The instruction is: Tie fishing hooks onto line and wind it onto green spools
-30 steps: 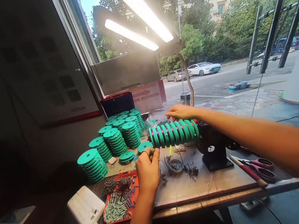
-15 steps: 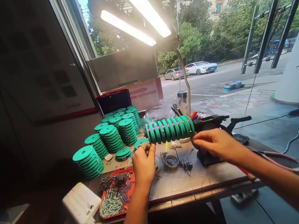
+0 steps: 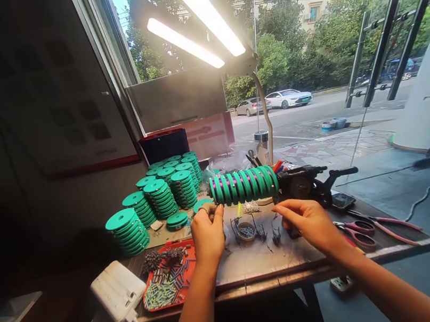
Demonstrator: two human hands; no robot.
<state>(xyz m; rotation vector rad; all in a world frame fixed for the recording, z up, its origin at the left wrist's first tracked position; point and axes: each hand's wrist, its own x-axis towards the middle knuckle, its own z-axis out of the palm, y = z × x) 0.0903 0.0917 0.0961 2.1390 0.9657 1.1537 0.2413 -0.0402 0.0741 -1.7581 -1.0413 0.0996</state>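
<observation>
A row of green line spools (image 3: 244, 185) is mounted side by side on the shaft of a black hand-crank winder (image 3: 303, 183). My left hand (image 3: 209, 234) is closed just below the left end of the row, thumb up against a curled finger; whatever it may hold is too small to make out. My right hand (image 3: 306, 218) is below the right end of the row, in front of the winder, its thumb and finger pinched together. Any fine line in that pinch does not show. Between the hands sits a small round dish (image 3: 246, 231) of grey beads, with dark wire-like clusters (image 3: 275, 235) beside it.
Stacked green spools (image 3: 127, 230) fill the table's left side. A red tray (image 3: 168, 278) holds small tubes, and a white power bank (image 3: 118, 292) sits at its left. Scissors (image 3: 358, 233) and pink-handled pliers (image 3: 397, 228) lie right. A bright lamp (image 3: 209, 16) hangs above.
My right hand has moved slightly down and toward me, away from the right end of the spool row. My left hand stays nearly in place. The view has shifted slightly.
</observation>
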